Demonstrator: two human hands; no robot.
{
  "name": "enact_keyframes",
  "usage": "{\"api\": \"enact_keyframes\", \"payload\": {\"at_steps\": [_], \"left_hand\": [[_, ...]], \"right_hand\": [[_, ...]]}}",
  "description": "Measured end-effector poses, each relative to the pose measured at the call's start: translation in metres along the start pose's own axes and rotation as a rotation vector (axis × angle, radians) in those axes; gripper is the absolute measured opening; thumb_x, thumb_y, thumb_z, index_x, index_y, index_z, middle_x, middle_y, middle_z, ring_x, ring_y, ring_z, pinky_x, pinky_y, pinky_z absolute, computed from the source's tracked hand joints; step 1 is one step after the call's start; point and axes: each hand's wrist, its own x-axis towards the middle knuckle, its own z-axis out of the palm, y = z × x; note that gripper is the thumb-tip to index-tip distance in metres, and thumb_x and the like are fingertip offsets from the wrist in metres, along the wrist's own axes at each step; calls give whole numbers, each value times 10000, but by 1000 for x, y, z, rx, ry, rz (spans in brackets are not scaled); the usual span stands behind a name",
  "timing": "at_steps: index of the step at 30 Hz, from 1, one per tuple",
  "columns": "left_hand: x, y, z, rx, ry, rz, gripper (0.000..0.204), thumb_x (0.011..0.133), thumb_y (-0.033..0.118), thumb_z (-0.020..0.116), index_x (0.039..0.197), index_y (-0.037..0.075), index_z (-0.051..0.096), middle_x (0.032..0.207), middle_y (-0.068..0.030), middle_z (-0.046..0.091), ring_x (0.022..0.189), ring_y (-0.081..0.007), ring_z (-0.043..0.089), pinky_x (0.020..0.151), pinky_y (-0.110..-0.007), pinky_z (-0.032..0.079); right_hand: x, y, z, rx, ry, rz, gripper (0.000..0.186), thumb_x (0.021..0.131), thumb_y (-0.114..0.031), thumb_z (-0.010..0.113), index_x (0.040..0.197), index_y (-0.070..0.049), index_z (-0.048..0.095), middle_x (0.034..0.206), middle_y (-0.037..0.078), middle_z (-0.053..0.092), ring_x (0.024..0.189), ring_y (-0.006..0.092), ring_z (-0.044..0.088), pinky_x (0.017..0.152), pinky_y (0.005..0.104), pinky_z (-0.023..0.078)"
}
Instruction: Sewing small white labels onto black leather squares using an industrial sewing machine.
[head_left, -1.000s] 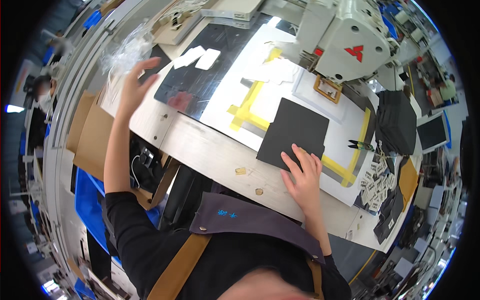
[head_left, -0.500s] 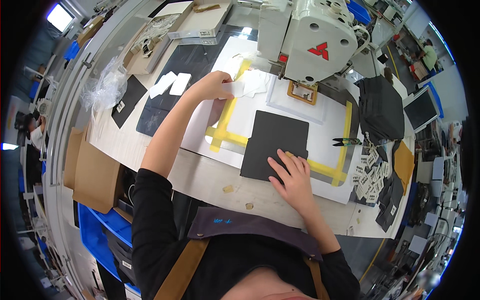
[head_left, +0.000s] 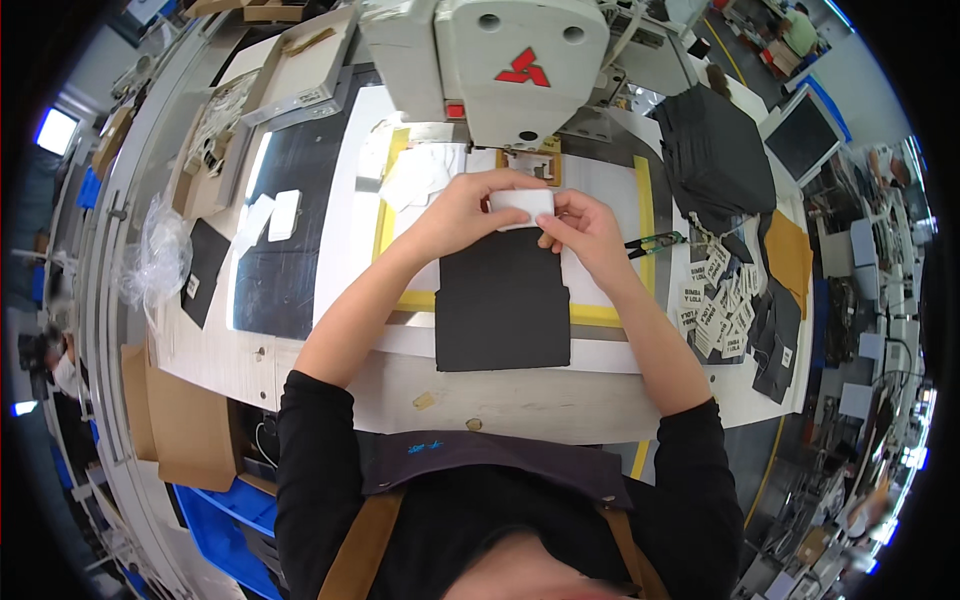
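Observation:
Both my hands meet over the top end of a black flat panel (head_left: 503, 315), below the sewing machine head (head_left: 525, 75). Between them is a small white rectangular piece (head_left: 523, 205), its exact kind unclear. My left hand (head_left: 468, 212) is closed on its left end, thumb along the lower edge. At the right end, the fingers and thumb of my right hand (head_left: 588, 232) pinch it. Just beyond sits the machine's brass-coloured clamp frame (head_left: 538, 166), partly hidden. Similar loose white pieces (head_left: 415, 178) lie left of it.
Yellow tape (head_left: 642, 215) borders the white work sheet. To the right are green-handled thread snips (head_left: 655, 243), a heap of small white labels (head_left: 715, 315) and a stack of black pieces (head_left: 715, 150). Plastic bags (head_left: 160, 255) and cardboard trays (head_left: 295, 75) stand left.
My left hand has brought a white piece from the loose pile to the middle. My right hand has left the black panel and taken the piece's other end. The panel now lies straighter.

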Motion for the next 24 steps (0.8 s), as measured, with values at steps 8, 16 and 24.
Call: {"api": "enact_keyframes", "payload": {"at_steps": [8,16,24], "left_hand": [[5,-10,5,-81,47,-130,390,841,96,721,1227,92,665,1099,-22,703,747,-78,558,657,-231,455],[-5,-14,1,-70,-14,-263,459,827,49,738,1273,102,645,1007,-10,691,705,-17,545,610,-187,427],[-7,-16,9,-98,68,-160,371,837,53,730,1202,62,665,1135,-28,693,692,-49,549,611,-196,467]], "right_hand": [[9,13,-4,23,27,48,113,940,-129,648,934,-17,648,836,38,685,689,96,634,615,214,459],[4,17,-1,96,54,68,124,891,-89,712,852,-14,622,772,31,657,650,71,603,575,210,457],[0,11,4,-13,104,66,308,832,-137,793,709,-41,528,635,-28,553,580,22,488,494,202,364]]}}
